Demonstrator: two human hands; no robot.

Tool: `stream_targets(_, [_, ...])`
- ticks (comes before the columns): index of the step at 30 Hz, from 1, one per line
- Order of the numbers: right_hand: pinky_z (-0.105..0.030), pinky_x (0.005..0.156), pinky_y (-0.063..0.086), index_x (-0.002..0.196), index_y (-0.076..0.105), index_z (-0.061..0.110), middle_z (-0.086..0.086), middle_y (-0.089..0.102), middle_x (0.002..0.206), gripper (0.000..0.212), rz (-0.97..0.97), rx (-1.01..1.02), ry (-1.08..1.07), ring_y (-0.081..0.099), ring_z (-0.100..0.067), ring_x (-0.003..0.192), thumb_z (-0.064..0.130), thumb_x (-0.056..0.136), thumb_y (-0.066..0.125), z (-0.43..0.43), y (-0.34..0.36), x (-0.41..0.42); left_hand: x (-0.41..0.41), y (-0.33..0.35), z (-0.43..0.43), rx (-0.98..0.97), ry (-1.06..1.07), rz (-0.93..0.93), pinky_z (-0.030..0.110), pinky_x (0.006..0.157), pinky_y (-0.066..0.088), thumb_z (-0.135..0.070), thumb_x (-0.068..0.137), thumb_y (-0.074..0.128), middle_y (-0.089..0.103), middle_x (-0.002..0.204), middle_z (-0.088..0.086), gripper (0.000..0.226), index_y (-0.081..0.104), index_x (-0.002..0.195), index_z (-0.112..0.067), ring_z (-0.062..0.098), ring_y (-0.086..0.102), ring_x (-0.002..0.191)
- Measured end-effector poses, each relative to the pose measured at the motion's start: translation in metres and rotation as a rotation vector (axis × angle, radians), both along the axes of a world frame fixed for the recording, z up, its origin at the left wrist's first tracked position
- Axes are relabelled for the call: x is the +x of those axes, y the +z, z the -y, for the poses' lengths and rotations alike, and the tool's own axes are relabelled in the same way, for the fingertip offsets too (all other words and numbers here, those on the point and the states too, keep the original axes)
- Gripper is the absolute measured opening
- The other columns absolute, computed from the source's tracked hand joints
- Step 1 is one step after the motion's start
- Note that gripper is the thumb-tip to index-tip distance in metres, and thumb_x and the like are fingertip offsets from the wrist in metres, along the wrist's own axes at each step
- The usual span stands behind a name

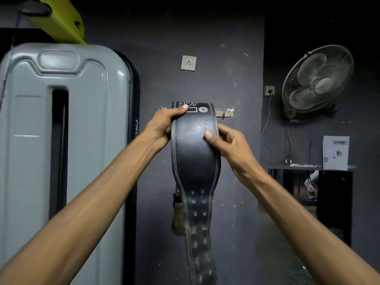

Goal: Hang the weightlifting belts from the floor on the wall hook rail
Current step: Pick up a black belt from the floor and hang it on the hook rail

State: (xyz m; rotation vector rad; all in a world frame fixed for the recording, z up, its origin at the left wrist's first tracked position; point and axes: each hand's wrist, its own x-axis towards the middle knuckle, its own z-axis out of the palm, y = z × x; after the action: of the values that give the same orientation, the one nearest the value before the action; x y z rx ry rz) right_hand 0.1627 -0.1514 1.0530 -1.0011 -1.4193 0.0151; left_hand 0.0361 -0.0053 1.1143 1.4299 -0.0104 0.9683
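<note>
A black leather weightlifting belt (pixel 195 157) with white stitching is folded over at the height of the wall hook rail (pixel 226 114). Its holed strap hangs down toward the bottom of the view. My left hand (pixel 162 126) grips the belt's upper left edge, thumb on the printed top. My right hand (pixel 230 145) pinches the right edge, thumb pressed on the belt's front. The belt covers most of the rail, so only the rail's right end shows. Behind the strap hangs a worn tan piece (pixel 177 219), partly hidden.
A tall grey machine shroud (pixel 61 140) stands close on the left, with a yellow frame part (pixel 59 19) above it. A wall socket (pixel 188 63) sits above the rail. A wall fan (pixel 317 81) with a dangling cord is on the right, above a small shelf (pixel 308 166).
</note>
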Motion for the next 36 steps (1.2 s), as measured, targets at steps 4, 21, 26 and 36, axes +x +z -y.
stream_targets(4, [-0.028,0.089,0.058,0.126,0.068,0.006,-0.006,0.076,0.120,0.041,0.123,-0.242,0.023,0.073,-0.015,0.109,-0.001,0.086,0.076,0.008,-0.056,0.017,0.005,-0.010,-0.007,0.014,0.050,-0.002,0.038,0.089,0.056,-0.015,0.084,0.075,0.072,0.101,0.012,0.034,0.067,0.111,0.003,0.024,0.069,0.087])
stream_targets(21, [-0.015,0.046,0.048,0.107,0.064,0.001,-0.005,0.069,0.076,0.013,-0.533,-0.215,0.234,0.063,-0.008,0.051,0.008,0.095,0.064,-0.054,0.029,0.007,-0.024,-0.050,-0.038,0.192,-0.018,-0.166,0.033,0.087,0.059,-0.022,0.084,0.073,0.076,0.101,0.010,0.029,0.071,0.107,-0.005,0.021,0.070,0.092])
stream_targets(26, [-0.038,0.093,0.057,0.109,0.064,-0.003,-0.021,0.072,0.107,0.022,-0.406,-0.123,0.158,0.069,-0.024,0.093,0.005,0.089,0.071,-0.068,-0.002,0.016,-0.011,-0.037,-0.041,-0.009,-0.026,-0.241,0.048,0.107,0.047,-0.045,0.078,0.078,0.069,0.109,0.016,0.058,0.069,0.118,-0.003,0.029,0.065,0.100])
stream_targets(36, [-0.031,0.072,0.049,0.097,0.070,0.013,-0.004,0.070,0.088,0.023,-0.175,-0.073,0.113,0.063,-0.020,0.081,0.027,0.079,0.074,-0.048,-0.016,0.044,0.017,-0.039,-0.041,0.018,0.011,-0.153,0.040,0.101,0.051,-0.023,0.081,0.077,0.070,0.102,0.013,0.026,0.069,0.101,-0.009,0.026,0.067,0.090])
